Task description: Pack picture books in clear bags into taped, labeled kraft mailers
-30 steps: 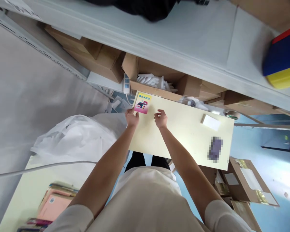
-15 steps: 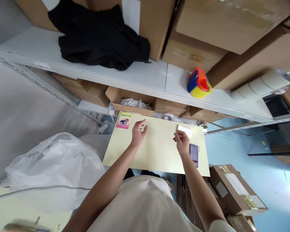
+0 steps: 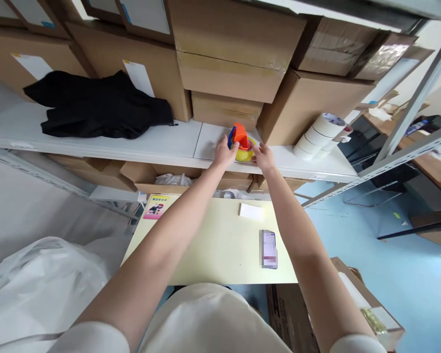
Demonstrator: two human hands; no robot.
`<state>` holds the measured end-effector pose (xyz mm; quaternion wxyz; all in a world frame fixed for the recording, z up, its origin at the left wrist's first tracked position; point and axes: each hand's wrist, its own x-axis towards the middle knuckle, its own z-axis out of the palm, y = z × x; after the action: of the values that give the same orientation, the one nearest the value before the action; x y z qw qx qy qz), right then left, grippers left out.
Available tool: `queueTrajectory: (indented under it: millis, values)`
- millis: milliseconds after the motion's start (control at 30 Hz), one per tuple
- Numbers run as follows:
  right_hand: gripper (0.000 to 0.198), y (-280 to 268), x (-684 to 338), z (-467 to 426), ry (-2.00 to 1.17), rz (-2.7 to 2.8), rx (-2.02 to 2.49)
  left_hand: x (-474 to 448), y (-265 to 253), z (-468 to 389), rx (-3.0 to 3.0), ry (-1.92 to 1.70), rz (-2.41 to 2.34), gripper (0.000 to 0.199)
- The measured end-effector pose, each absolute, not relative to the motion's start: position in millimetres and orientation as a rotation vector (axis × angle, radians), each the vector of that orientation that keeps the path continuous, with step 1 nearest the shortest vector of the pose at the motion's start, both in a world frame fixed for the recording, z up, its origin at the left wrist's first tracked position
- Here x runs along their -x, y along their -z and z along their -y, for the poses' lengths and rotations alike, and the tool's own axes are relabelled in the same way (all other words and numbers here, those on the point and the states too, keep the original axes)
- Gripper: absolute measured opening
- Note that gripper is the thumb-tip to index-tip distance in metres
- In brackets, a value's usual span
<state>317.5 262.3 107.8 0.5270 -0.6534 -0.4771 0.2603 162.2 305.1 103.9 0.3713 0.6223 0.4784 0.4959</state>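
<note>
A tape dispenser is set on the shelf, flanked by the left hand on its left and the right hand on its right. Cardboard boxes are stacked behind it. A garment is laid further left, rolls of tape to the right. Below, a table is placed, with a booklet at its far left corner, a phone at the right and a pad behind the phone.

One tape dispenser, one phone, two hands, one booklet.
</note>
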Motion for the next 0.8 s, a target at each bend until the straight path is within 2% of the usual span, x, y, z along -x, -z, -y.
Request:
queueTrajectory:
  millis: [100, 167, 267, 433, 567, 667, 800]
  values:
    - [0.052, -107, -311, -273, -0.801, 0.993, 1.590, -175, -93, -317, -1.592, -1.245, -1.168, 0.052]
    - [0.049, -103, -310, -271, -0.801, 1.008, 1.523, -177, -84, -316, -1.610, -1.292, -1.117, 0.049]
    - [0.046, -96, -311, -254, -0.747, 1.093, 1.423, -174, -77, -300, -1.641, -1.388, -1.062, 0.053]
    - [0.055, -94, -308, -189, -0.587, 1.296, 1.319, -158, -74, -227, -1.627, -1.524, -0.910, 0.064]
    - [0.058, -82, -292, -111, -0.585, 1.318, 1.345, -136, -62, -142, -1.529, -1.484, -0.855, 0.058]
    - [0.062, -42, -279, -52, -0.677, 1.261, 1.437, -118, -31, -84, -1.404, -1.334, -0.921, 0.055]
    - [0.056, 49, -269, 7, -0.814, 1.233, 1.603, -97, 37, -31, -1.258, -1.007, -1.050, 0.058]
